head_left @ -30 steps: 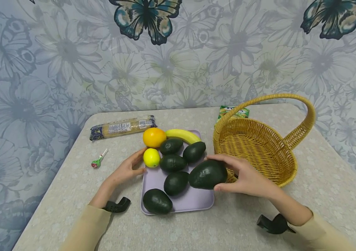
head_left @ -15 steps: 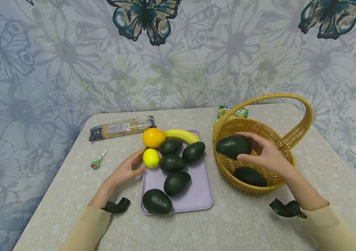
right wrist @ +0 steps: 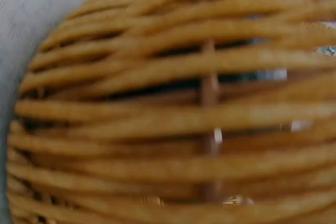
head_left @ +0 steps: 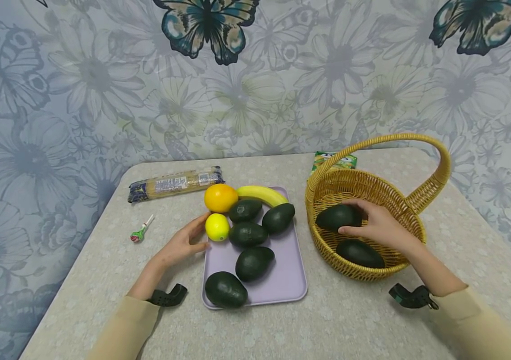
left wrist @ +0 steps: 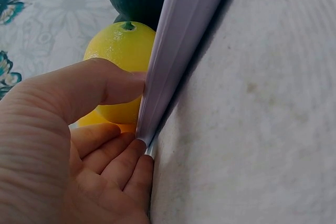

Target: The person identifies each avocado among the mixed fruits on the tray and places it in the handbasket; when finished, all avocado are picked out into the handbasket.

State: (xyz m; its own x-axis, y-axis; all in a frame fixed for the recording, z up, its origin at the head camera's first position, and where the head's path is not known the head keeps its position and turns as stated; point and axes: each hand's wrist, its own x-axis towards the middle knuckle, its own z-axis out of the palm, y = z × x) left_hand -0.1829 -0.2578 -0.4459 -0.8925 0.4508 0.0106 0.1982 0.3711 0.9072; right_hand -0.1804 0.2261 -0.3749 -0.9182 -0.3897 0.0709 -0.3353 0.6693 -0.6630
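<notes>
My right hand (head_left: 374, 225) holds a dark green avocado (head_left: 338, 218) low inside the wicker basket (head_left: 410, 250), fingers over its far side and thumb on the near side. Just nearer lies another avocado (head_left: 360, 253) on the basket's bottom. The right wrist view is mostly filled by the basket's weave (right wrist: 173, 114), which hides that hand. My left hand (head_left: 183, 243) rests at the left edge of the lilac tray (head_left: 282, 285), its thumb touching the rim and its fingers loosely extended beside the lemon (head_left: 217, 227). Several avocados (head_left: 254, 263) lie on the tray.
An orange (head_left: 221, 198) and a banana (head_left: 262, 194) lie at the tray's far end. Behind it is a pack of spaghetti (head_left: 176, 183); a lollipop (head_left: 140, 231) lies at left. A green packet (head_left: 334, 160) sits behind the basket, whose tall handle (head_left: 392, 138) arches over it.
My right hand has carried the avocado from above the tray rightward into the basket and lowered it there. The left hand has stayed at the tray's edge.
</notes>
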